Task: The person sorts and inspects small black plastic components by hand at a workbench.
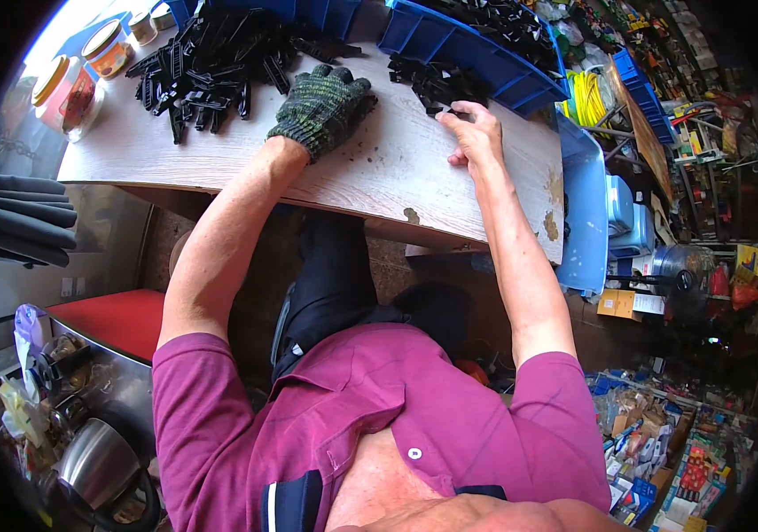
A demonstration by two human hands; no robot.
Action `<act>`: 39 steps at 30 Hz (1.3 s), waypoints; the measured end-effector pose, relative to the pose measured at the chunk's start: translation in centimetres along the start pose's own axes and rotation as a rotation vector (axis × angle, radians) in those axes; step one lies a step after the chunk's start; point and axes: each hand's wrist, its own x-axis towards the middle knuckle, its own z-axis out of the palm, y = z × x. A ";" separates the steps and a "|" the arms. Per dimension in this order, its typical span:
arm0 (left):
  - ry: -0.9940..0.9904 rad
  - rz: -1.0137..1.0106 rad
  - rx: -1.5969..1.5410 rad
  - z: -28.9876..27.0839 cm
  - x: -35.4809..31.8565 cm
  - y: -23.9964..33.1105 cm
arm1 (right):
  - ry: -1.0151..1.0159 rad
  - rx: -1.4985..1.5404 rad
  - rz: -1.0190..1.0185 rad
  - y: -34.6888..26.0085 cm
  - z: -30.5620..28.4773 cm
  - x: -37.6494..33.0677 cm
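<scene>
My left hand [322,108] wears a dark green-and-black knit glove and rests on the worn whitish table [414,186]. Its fingers are curled, and whatever they hold is hidden; something dark shows at the glove's right edge. Bare, my right hand [475,135] reaches to a small pile of black plastic parts [419,78]. Its thumb and index finger close on a black plastic part [439,111] at the near edge of that pile. A larger heap of similar black parts [206,75] lies to the left of the glove.
Blue bins [476,53] stand along the table's far side, the right one full of black parts. Lidded jars [64,93] sit at the far left. A pale blue tub [585,213] adjoins the table's right edge. A metal kettle [100,461] stands lower left.
</scene>
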 end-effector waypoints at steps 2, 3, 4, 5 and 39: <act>0.006 -0.026 -0.012 -0.3 0.1 0.2 | 0.034 -0.211 -0.074 0.0 0.5 0.3; 0.013 -0.050 -0.025 -0.5 0.1 0.4 | 0.033 -0.211 -0.074 0.1 0.6 0.3; 0.013 -0.050 -0.024 -0.4 0.1 0.3 | 0.047 -0.299 -0.132 0.2 0.7 0.4; 0.085 -0.045 -0.041 -0.4 0.0 0.2 | 0.057 -0.386 -0.194 0.0 0.9 0.3; 0.043 -0.294 0.060 -1.3 -2.5 3.5 | -0.161 0.668 -0.020 0.9 3.2 -7.4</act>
